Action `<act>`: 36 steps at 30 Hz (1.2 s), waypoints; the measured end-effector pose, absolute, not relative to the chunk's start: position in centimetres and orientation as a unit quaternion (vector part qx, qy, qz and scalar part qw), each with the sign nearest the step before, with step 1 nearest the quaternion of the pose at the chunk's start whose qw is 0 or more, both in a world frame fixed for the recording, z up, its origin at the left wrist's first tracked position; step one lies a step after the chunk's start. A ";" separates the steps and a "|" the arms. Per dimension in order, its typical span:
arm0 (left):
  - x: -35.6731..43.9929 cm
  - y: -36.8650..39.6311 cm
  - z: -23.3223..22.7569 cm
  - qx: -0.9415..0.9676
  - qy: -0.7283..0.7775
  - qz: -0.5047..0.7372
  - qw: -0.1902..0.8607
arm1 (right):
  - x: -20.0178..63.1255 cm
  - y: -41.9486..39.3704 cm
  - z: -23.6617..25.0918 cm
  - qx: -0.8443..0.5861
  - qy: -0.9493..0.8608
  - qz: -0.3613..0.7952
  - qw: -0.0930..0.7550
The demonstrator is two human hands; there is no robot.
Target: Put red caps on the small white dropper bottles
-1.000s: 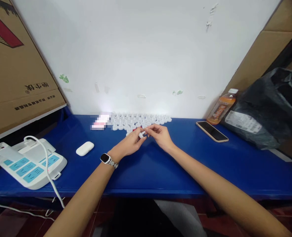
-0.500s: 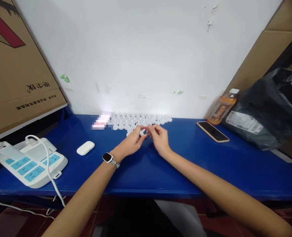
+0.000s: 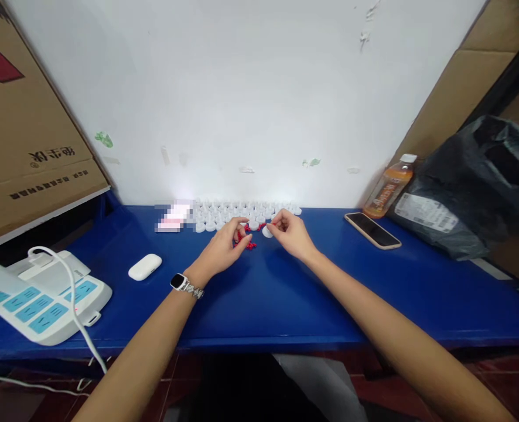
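The left hand is resting low on the blue table, its fingers curled down onto a small scatter of red bits; whether it is actually pinching one is too small to tell. The right hand is hovering just beside it, thumb and forefinger brought together on what looks like a tiny red piece, with one white cap lying right under those fingertips. Just behind both hands, rows of white caps are sitting packed against the foot of the wall. Further out, a white earbud case and a power strip are lying to the left, a phone, an orange drink bottle and a black bag to the right. The risk, as I judge it, is in how close everything is lying: a knuckle brushing the rows could be knocking caps out of line, and the loose red bits could be rolling off or slipping from a pinch that small.
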State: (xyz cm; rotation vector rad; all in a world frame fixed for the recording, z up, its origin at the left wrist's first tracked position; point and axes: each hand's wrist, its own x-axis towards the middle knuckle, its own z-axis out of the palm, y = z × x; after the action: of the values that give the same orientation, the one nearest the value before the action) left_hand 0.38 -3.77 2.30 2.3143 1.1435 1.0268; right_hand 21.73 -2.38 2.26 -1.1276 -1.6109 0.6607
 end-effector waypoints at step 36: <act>-4.4 -1.3 1.6 0.789 0.517 0.293 0.155 | 19.5 -4.7 1.3 -0.435 -0.869 -0.058 0.229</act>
State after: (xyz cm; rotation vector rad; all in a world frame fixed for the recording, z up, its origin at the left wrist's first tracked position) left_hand -4.37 -1.34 1.56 2.2614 1.4825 0.8394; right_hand 19.46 -4.73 1.35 -1.1977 -2.3923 -0.1589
